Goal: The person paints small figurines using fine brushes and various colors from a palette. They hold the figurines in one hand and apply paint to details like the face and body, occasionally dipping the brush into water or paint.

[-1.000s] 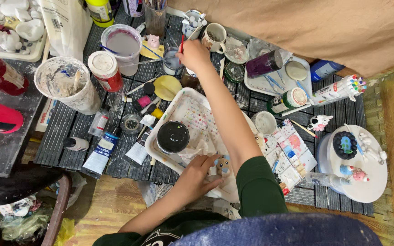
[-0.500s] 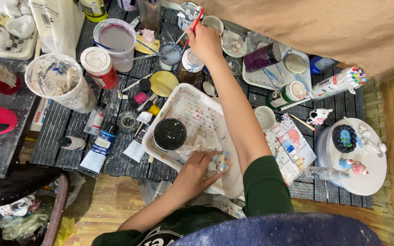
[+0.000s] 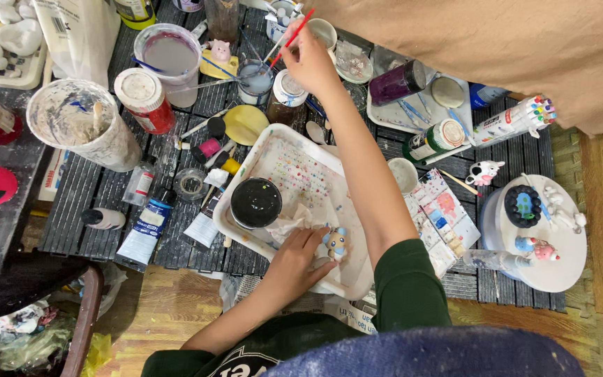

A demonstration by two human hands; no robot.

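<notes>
My left hand [image 3: 293, 260] grips a small blue-and-cream figurine [image 3: 333, 241] at the near edge of a white paint-spotted tray [image 3: 308, 174]. A black round lid [image 3: 255, 202] and a crumpled tissue [image 3: 289, 225] lie in the tray beside it. My right arm reaches far across the table. My right hand [image 3: 310, 61] holds a thin red-handled brush [image 3: 287, 38], its tip down by a small water cup [image 3: 254, 80] and a white-lidded jar [image 3: 289, 89].
Paint tubes [image 3: 146, 227], a red-bodied bottle [image 3: 144, 101], a pale purple water cup [image 3: 170, 56] and a smeared white bucket [image 3: 82, 122] crowd the left. At the right stand a marker pack [image 3: 518, 120], a paint palette [image 3: 444, 216] and a white round stand [image 3: 546, 237] with figurines. Beige cloth hangs behind.
My right hand has moved farther away with the red brush, toward the cups at the back. My left hand stays on the figurine in the tray.
</notes>
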